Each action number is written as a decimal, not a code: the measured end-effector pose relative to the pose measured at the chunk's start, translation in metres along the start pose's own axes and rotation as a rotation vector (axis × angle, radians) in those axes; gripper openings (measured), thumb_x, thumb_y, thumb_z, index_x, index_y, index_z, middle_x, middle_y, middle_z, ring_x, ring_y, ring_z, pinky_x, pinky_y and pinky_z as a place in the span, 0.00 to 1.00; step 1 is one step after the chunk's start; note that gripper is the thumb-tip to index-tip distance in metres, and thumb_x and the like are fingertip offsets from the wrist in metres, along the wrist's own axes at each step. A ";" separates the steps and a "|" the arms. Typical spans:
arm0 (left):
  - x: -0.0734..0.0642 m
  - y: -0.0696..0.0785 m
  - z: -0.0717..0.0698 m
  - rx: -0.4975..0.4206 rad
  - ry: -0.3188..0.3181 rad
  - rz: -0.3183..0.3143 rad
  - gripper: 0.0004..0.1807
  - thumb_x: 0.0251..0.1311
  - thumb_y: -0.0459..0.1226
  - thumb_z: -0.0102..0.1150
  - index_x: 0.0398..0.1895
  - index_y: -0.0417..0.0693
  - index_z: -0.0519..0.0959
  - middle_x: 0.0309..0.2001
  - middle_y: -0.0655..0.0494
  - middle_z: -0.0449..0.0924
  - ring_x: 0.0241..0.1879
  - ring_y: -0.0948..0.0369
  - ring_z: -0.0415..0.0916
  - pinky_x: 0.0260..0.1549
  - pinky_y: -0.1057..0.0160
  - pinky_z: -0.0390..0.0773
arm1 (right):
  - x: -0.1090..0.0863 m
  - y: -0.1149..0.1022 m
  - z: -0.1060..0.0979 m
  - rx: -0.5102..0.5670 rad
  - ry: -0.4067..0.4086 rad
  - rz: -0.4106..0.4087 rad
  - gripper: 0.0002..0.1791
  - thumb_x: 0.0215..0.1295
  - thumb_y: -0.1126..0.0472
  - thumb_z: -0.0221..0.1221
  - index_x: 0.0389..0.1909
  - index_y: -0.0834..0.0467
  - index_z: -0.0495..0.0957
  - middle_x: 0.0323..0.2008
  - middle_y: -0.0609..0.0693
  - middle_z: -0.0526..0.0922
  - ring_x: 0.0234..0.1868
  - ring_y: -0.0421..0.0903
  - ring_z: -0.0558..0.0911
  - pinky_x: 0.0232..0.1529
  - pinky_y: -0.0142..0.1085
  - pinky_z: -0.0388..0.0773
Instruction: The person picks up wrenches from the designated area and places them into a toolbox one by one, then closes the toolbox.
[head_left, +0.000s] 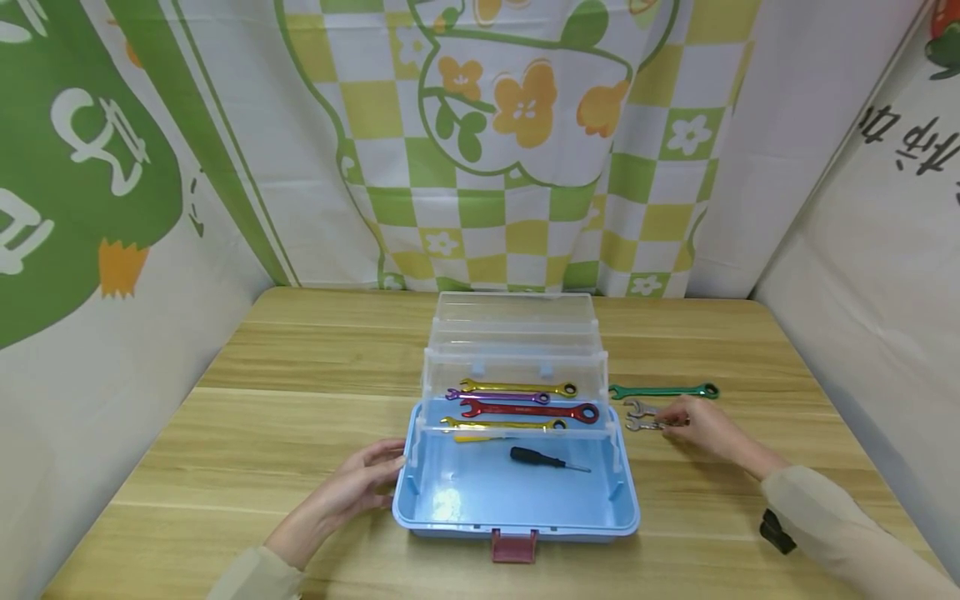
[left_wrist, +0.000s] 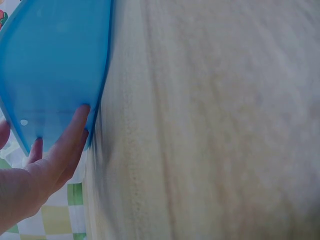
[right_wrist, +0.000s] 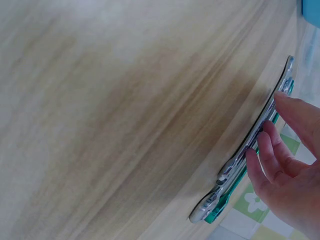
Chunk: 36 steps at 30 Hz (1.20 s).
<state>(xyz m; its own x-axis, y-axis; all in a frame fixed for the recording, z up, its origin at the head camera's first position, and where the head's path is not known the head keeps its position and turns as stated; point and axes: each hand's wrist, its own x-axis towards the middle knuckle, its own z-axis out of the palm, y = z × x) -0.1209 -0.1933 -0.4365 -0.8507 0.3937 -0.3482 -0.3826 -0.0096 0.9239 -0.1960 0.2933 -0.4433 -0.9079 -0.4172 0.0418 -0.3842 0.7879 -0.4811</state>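
Observation:
A light-blue toolbox (head_left: 525, 500) with a raised clear tray (head_left: 517, 362) stands on the wooden table. My left hand (head_left: 367, 477) rests against its left wall, fingers fairly straight; in the left wrist view the fingertips (left_wrist: 82, 112) touch the blue side. To the right of the box, two silver wrenches (head_left: 639, 408) lie side by side, and my right hand (head_left: 697, 425) pinches the nearer one between thumb and fingers. In the right wrist view that silver wrench (right_wrist: 250, 140) lies at the fingertips, still low at the table. Behind it is a green wrench (head_left: 663, 391).
Gold, purple and red wrenches (head_left: 528, 410) show in the clear tray. A black-handled screwdriver (head_left: 536, 457) and a yellow-handled tool (head_left: 471, 437) lie in the box. Its reddish latch (head_left: 513, 546) hangs at the front. A black object (head_left: 777, 532) sits by the right sleeve. Printed curtains (head_left: 487, 233) enclose the table.

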 end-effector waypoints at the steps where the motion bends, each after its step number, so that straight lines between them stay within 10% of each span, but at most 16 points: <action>1: 0.000 0.000 0.000 -0.001 0.000 0.001 0.35 0.61 0.39 0.48 0.63 0.30 0.46 0.61 0.31 0.51 0.52 0.53 0.67 0.47 0.50 0.71 | 0.000 0.000 0.000 -0.002 -0.003 -0.001 0.09 0.48 0.70 0.61 0.34 0.66 0.80 0.28 0.52 0.80 0.27 0.40 0.73 0.24 0.29 0.70; 14: 0.001 0.000 0.002 -0.006 0.009 -0.004 0.34 0.60 0.39 0.49 0.63 0.30 0.47 0.61 0.32 0.53 0.52 0.53 0.66 0.47 0.49 0.71 | -0.002 0.002 0.003 -0.009 0.035 -0.001 0.05 0.47 0.72 0.62 0.27 0.66 0.81 0.24 0.49 0.78 0.24 0.36 0.71 0.22 0.28 0.69; 36: 0.000 -0.001 -0.001 0.000 -0.005 0.000 0.35 0.61 0.39 0.47 0.63 0.30 0.45 0.61 0.31 0.51 0.51 0.54 0.67 0.47 0.50 0.71 | 0.002 0.008 0.001 0.082 -0.131 -0.090 0.05 0.54 0.74 0.55 0.30 0.63 0.72 0.27 0.47 0.73 0.29 0.38 0.71 0.27 0.29 0.72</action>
<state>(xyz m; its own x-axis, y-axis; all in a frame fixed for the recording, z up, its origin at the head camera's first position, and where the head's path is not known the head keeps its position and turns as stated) -0.1205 -0.1944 -0.4374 -0.8487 0.3983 -0.3478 -0.3831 -0.0098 0.9236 -0.2003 0.2979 -0.4480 -0.8387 -0.5440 -0.0243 -0.4430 0.7076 -0.5506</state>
